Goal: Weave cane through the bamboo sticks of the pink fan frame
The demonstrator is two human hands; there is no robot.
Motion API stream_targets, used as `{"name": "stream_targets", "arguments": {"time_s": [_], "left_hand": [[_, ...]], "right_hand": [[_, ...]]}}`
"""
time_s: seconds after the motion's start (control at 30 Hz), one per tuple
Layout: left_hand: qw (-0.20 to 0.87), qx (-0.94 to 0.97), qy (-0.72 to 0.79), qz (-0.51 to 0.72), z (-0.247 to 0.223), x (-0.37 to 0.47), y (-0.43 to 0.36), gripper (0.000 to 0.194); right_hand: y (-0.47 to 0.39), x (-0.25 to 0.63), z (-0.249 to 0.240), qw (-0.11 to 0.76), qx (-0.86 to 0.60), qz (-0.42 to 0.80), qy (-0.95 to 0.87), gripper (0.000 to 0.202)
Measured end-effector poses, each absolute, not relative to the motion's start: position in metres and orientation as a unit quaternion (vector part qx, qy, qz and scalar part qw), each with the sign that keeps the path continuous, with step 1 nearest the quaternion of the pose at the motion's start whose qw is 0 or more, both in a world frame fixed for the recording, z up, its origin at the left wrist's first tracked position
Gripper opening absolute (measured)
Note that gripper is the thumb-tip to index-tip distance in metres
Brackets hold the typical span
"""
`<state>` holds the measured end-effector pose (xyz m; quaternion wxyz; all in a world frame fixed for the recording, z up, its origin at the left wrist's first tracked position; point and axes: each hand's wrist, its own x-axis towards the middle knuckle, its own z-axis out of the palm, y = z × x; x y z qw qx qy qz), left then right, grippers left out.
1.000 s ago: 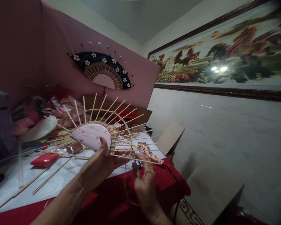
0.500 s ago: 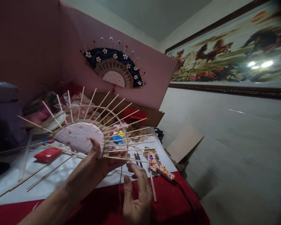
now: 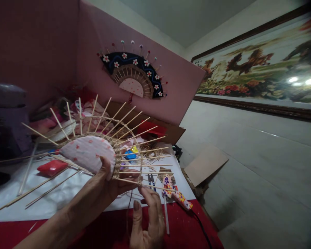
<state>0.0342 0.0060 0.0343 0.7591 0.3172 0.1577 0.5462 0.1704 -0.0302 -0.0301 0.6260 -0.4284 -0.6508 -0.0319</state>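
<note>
A half-round fan frame [image 3: 88, 152] has a pale, pink-spotted cloth centre, a woven cord band and thin wooden sticks radiating outward. My left hand [image 3: 106, 183] grips its lower right part, thumb on the cloth and fingers behind. An outer cord ring [image 3: 140, 155] crosses the sticks and reaches the lowest one. My right hand [image 3: 149, 214] is just below that end, its index fingertip at the cord and stick, its thumb apart from the fingers. Nothing shows between thumb and fingers. A loose cord [image 3: 129, 211] hangs between the hands.
A finished dark fan [image 3: 134, 74] hangs on the pink board. On the white sheet [image 3: 54, 204] lie a red packet [image 3: 52, 167], blue-handled snips [image 3: 151, 182] and a flower-patterned glue gun [image 3: 176, 192]. Cardboard [image 3: 206, 164] leans at the right wall.
The view has shifted slightly, so the wall fan and picture appear further right. My right hand has moved slightly left and down, staying near the lowest stick. My left hand keeps its hold.
</note>
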Motion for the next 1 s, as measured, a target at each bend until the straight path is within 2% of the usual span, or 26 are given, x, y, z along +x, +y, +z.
{"name": "stream_targets", "arguments": {"time_s": [0.1, 0.23, 0.37, 0.43, 0.5, 0.6, 0.83, 1.0], "left_hand": [[0.745, 0.327, 0.163, 0.558, 0.039, 0.037, 0.003, 0.063], [0.736, 0.345, 0.18, 0.554, 0.037, 0.038, 0.003, 0.06], [0.721, 0.382, 0.159, 0.556, 0.032, 0.035, 0.01, 0.056], [0.719, 0.396, 0.144, 0.552, 0.033, 0.033, 0.013, 0.057], [0.713, 0.407, 0.137, 0.554, 0.035, 0.032, 0.013, 0.057], [0.696, 0.404, 0.138, 0.578, 0.039, 0.032, 0.01, 0.054], [0.728, 0.351, 0.115, 0.578, 0.038, 0.029, 0.015, 0.064], [0.735, 0.322, 0.131, 0.583, 0.031, 0.027, 0.024, 0.072]], "right_hand": [[-0.035, 0.168, -0.029, 0.626, -0.424, -0.026, -0.654, 0.025], [-0.047, 0.181, -0.03, 0.619, -0.433, -0.012, -0.655, 0.004], [-0.043, 0.235, -0.028, 0.555, -0.494, -0.066, -0.666, 0.015], [-0.031, 0.268, -0.024, 0.486, -0.561, -0.092, -0.663, 0.021], [-0.014, 0.295, -0.02, 0.379, -0.631, -0.055, -0.675, 0.025], [0.012, 0.319, -0.014, 0.315, -0.638, 0.006, -0.703, 0.034], [0.035, 0.334, 0.0, 0.246, -0.615, 0.112, -0.741, 0.049], [0.034, 0.332, 0.005, 0.261, -0.6, 0.105, -0.749, 0.031]]}}
